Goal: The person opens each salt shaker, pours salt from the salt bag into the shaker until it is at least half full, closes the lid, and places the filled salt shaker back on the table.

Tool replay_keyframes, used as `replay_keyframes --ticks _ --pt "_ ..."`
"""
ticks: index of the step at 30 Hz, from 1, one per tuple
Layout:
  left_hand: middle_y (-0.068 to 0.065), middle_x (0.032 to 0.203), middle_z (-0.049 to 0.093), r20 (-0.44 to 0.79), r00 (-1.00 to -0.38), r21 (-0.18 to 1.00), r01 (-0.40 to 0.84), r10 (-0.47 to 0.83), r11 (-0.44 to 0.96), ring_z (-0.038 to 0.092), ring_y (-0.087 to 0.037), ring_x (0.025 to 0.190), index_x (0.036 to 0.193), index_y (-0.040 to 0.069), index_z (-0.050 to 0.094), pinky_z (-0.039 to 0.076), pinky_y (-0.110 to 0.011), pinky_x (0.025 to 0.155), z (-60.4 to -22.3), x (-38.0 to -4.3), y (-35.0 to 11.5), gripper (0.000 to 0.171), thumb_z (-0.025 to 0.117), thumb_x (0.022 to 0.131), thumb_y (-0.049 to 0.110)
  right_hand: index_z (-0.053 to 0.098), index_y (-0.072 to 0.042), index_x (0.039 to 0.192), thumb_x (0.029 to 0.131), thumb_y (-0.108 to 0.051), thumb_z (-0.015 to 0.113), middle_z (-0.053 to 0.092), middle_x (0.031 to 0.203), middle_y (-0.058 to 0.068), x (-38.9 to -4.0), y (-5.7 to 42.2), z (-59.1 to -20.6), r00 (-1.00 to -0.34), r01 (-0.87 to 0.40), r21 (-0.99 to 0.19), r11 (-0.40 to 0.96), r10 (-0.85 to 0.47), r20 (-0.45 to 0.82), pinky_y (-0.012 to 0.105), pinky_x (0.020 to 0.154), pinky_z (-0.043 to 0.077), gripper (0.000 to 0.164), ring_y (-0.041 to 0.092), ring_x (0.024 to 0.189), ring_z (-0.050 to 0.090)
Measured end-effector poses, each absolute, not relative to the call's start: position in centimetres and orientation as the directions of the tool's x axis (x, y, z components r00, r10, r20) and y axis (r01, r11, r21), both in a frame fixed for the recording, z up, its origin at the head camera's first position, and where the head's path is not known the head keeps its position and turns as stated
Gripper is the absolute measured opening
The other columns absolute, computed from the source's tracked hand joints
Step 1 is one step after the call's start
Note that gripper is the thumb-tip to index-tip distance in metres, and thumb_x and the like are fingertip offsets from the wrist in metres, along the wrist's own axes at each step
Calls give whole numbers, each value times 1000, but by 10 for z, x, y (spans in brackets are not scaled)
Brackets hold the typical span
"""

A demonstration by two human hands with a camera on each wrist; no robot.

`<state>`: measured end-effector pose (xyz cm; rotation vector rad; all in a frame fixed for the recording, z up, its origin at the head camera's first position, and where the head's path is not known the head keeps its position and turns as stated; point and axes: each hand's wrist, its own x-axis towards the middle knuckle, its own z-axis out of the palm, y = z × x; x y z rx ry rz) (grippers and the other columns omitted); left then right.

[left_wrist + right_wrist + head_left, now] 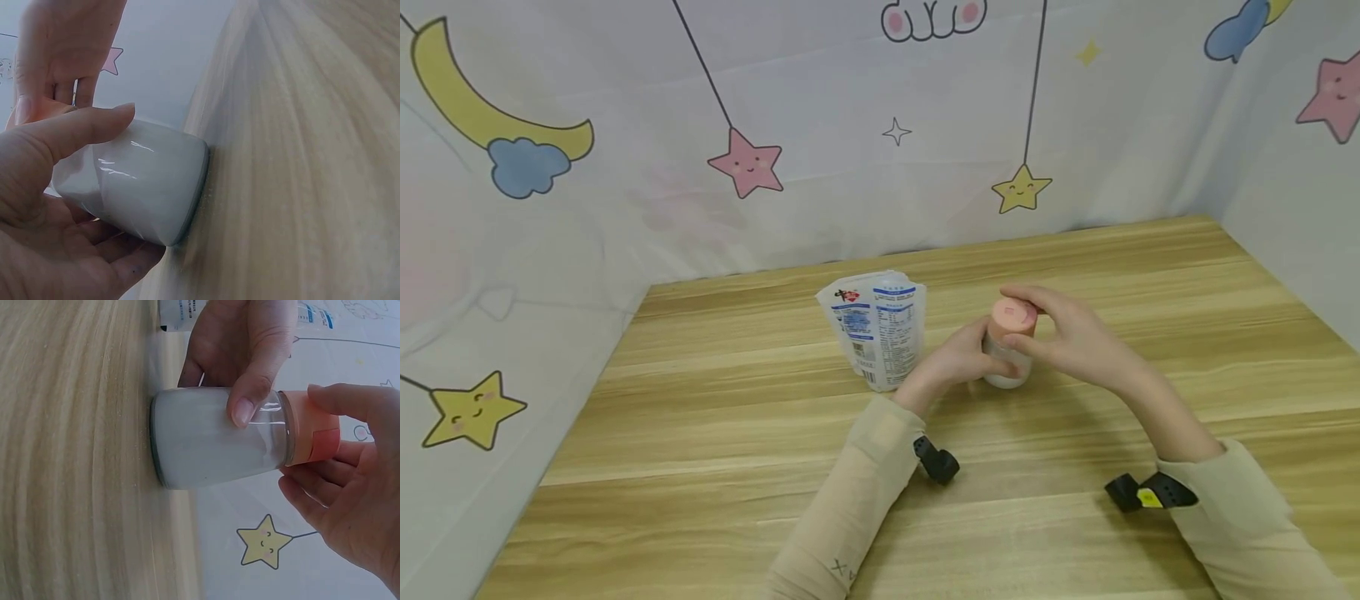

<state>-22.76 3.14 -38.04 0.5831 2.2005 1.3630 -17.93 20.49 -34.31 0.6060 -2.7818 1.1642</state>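
Note:
A clear glass jar (187,447) filled almost to the shoulder with something white stands upright on the wooden table. Its lid (1013,315) is pink-orange, with a darker flap on one side in the right wrist view. My left hand (958,357) grips the jar's body from the left, thumb across the near side and fingers behind the glass. From the right, my right hand (1078,337) holds the lid between thumb and fingers. The left wrist view shows the jar's base (194,200) at the tabletop.
White plastic pouches (895,333) with blue print stand just left of my left hand, overlapping each other. A white curtain (850,200) with stars and moons hangs along the table's back and sides. A black wrist camera (936,461) is strapped to the left sleeve.

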Motion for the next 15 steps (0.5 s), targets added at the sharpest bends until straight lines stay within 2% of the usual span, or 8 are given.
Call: replay_keyframes --ticks 13,15 --pt "-5 133 56 -167 -790 901 121 590 417 52 -15 114 138 13 46 44 -26 89 -381 -228 31 69 79 78 17 49 -6 136 86 -32 73 59 131 13 -179 204 -342 -927 -373 -660 652 -295 232 55 101 39 62 33 122 53" --pt "-6 131 57 -166 -788 903 120 592 412 53 -16 110 137 13 46 46 -26 80 -380 -228 31 68 79 78 16 49 -5 136 85 -32 73 59 130 14 -180 203 -343 -927 -373 -658 654 -291 236 55 101 40 63 33 121 53"
